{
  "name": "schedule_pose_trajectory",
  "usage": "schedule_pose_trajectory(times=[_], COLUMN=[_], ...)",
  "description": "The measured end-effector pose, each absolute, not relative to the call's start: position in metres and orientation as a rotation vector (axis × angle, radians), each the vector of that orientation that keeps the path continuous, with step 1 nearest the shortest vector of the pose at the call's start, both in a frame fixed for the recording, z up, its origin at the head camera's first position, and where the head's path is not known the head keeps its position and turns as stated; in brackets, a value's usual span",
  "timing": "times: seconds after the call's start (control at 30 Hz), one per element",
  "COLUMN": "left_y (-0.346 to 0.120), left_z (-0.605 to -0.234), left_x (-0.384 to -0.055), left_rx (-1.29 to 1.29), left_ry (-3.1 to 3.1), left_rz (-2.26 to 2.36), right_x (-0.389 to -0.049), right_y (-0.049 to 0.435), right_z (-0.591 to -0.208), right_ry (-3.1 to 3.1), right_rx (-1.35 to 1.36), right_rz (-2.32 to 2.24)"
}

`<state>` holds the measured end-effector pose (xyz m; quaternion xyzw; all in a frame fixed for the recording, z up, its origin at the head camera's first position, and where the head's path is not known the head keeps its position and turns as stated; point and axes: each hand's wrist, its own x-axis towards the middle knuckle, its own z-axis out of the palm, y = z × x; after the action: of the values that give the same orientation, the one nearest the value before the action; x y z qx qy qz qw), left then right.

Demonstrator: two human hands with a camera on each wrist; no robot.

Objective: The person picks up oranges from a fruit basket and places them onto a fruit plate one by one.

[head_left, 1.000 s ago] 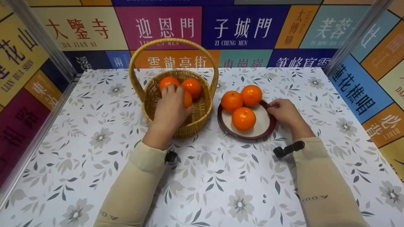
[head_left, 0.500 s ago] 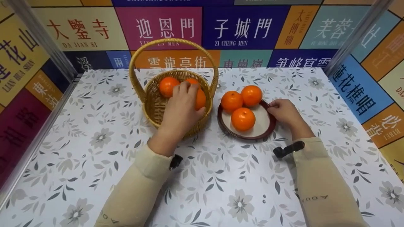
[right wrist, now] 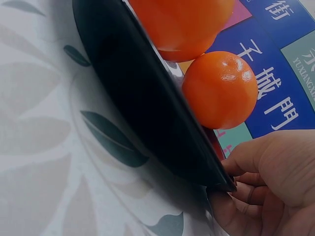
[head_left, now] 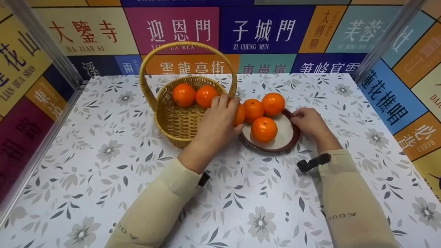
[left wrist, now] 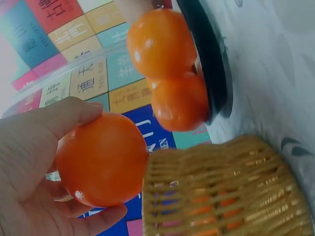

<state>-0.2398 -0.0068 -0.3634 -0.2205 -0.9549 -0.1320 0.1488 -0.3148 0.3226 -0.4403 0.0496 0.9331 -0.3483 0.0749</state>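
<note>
floral tabletop [head_left: 241, 199], one basket [head_left: 181, 122], one plate [head_left: 284, 129], six oranges [head_left: 264, 130], two hands [head_left: 217, 120]

Beige-sleeved left forearm [head_left: 155, 203] reaches forward, slanting toward the person's right. Bare left hand [head_left: 218, 120]: back upward, thumb opposed to curved fingers, gripping. Beige-sleeved right forearm [head_left: 349, 196] reaches forward, slanting slightly left. Bare right hand [head_left: 309, 121]: thumb and curled fingers pinching. Hands apart from each other.
</note>
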Motion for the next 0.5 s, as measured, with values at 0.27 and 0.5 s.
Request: schedule_pose_trajectory(times=[0.27, 0.5], left_y=[0.017, 0.032], left_z=[-0.372, -0.381], left_x=[-0.24, -0.242], left_rx=[-0.707, -0.739], left_ry=[-2.8, -2.861], left_rz=[-0.249, -0.177], right_x=[-0.316, -0.315], right_y=[0.323, 0.323], right_z=[-0.442, -0.441], right_ry=[2.801, 2.786], right_rx=[0.142, 0.159], right_rz=[-1.064, -1.062])
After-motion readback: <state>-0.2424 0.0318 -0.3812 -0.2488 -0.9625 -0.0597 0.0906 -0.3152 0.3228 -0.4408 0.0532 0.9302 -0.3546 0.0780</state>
